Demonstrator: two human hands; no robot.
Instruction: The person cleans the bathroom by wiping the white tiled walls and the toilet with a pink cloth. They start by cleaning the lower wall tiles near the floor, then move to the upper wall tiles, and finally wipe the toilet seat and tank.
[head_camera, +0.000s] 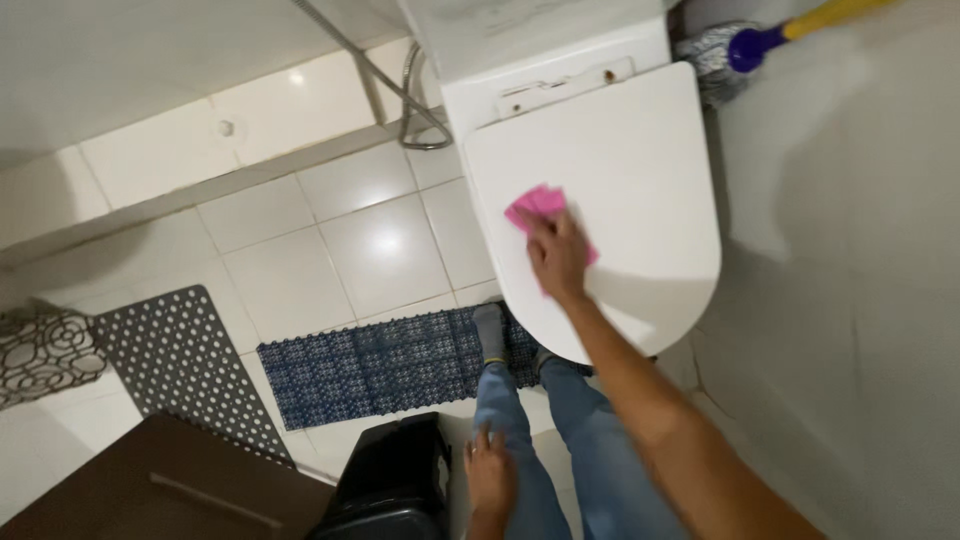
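My right hand (556, 252) presses a pink cloth (538, 205) flat against the closed white toilet lid (640, 170), near the lid's left middle. My left hand (489, 477) rests on my left thigh, fingers spread over blue jeans, holding nothing. It sits just right of a black bin (390, 480). My feet in grey socks stand at the toilet's front edge on a blue mat.
A blue patterned mat (385, 365) and a grey perforated mat (180, 355) lie on the white tile floor (380, 250). A metal hose (400, 85) hangs left of the toilet. A mop with a yellow handle (760, 40) leans at the top right. A brown surface (160, 485) is at the bottom left.
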